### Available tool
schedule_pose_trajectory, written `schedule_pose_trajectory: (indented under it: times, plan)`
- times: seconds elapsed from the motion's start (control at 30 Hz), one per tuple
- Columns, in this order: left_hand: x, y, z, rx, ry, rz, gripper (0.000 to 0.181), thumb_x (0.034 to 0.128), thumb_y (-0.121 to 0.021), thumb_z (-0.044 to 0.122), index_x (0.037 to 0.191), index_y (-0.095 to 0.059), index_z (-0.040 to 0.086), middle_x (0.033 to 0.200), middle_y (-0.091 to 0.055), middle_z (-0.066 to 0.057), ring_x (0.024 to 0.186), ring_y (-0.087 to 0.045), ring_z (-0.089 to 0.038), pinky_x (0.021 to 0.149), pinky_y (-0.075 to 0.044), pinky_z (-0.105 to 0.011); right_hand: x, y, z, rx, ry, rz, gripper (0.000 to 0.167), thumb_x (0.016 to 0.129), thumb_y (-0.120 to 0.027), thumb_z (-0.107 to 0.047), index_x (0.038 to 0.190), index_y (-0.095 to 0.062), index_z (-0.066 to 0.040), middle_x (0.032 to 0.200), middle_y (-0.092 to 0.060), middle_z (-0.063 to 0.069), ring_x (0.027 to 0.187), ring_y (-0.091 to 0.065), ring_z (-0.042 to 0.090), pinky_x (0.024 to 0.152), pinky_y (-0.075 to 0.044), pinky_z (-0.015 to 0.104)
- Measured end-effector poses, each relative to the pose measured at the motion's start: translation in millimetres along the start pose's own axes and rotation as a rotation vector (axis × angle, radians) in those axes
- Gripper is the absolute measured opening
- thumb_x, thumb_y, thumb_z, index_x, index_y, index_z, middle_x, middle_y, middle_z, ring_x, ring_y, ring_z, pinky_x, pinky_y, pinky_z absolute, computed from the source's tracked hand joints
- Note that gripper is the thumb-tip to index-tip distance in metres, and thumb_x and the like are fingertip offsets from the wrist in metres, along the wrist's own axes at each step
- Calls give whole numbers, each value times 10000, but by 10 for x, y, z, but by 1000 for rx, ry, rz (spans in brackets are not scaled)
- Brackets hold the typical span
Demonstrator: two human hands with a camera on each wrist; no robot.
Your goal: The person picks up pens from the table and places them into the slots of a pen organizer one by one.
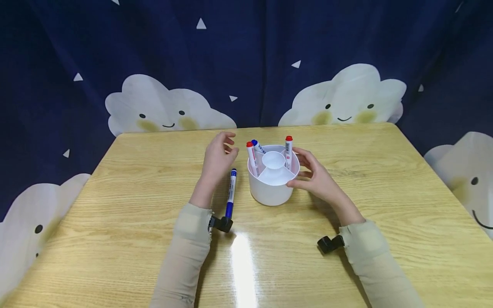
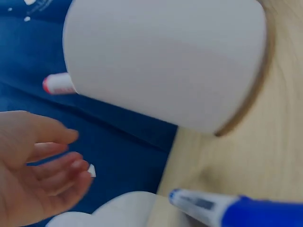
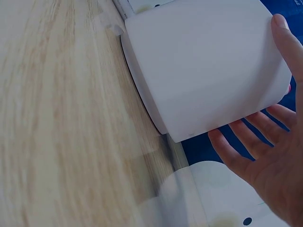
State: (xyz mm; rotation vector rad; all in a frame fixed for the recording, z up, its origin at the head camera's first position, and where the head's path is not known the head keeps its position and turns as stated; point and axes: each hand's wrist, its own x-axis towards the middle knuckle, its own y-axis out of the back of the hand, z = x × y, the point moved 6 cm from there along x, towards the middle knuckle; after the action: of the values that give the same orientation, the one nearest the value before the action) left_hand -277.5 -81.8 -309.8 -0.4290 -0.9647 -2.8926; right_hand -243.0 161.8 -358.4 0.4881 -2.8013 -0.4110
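Observation:
A round white pen holder (image 1: pixel 269 192) with divided compartments stands on the table. Two red-capped markers (image 1: pixel 289 154) and one blue-capped marker (image 1: pixel 257 146) lean upright in it. My right hand (image 1: pixel 317 177) holds the holder's right side, thumb at the front and fingers round the back; the right wrist view shows the thumb (image 3: pixel 280 22) against its wall. Left of the holder, my left hand (image 1: pixel 219 158) hovers with loosely bent fingers and nothing in them. Below it a blue marker (image 1: pixel 231 192) lies on the table, also visible in the left wrist view, apart from the hand.
The wooden table (image 1: pixel 115 222) ends at a dark blue curtain (image 1: pixel 246 51) printed with clouds and triangles. A black wrist camera (image 1: pixel 223 224) on the left sleeve hangs over the blue marker's lower end; another wrist camera (image 1: pixel 326 244) is on the right sleeve.

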Motion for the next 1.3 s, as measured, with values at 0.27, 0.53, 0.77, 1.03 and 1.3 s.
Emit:
schedule_pose_trajectory:
  times: [0.27, 0.53, 0.77, 1.03, 1.3]
  plan:
    - [-49, -221, -337, 235, 117, -229, 442, 824, -624, 163, 1229, -497, 39, 1097, -560, -161, 934, -566, -281, 772, -494, -377, -11, -15, -6, -5, -26, -9, 826, 721, -757, -108, 1406, -296, -142, 1357, -413, 85, 1225, -403, 273, 958, -409, 411]
    - [-121, -357, -477, 347, 157, -389, 494, 792, -667, 207, 1218, -513, 11, 1086, -603, -163, 922, -580, -258, 798, -494, -365, -19, -17, -19, -6, -17, -2, 820, 717, -759, -99, 1400, -308, -141, 1350, -421, 84, 1216, -411, 274, 933, -434, 349]
    - [-144, -415, -517, 380, 150, -436, 449, 770, -687, 170, 1162, -556, -5, 1094, -604, -148, 929, -566, -248, 826, -484, -355, -20, -18, -4, -6, -16, 0, 815, 713, -763, -101, 1393, -317, -145, 1333, -431, 77, 1205, -418, 260, 936, -431, 374]
    - [-140, -385, -544, 338, 175, -411, 389, 792, -641, 115, 1155, -552, 9, 1055, -576, -141, 881, -561, -238, 755, -501, -328, -17, -15, 16, -16, -24, -1, 807, 720, -760, -119, 1393, -315, -159, 1330, -432, 64, 1199, -425, 230, 946, -420, 405]
    - [-57, -208, -443, 272, 150, -272, 370, 778, -634, 90, 1133, -549, 32, 1017, -545, -137, 854, -528, -244, 706, -480, -326, -11, -4, -7, -28, -29, 3, 812, 719, -762, -127, 1395, -312, -155, 1330, -431, 64, 1206, -414, 258, 947, -420, 393]
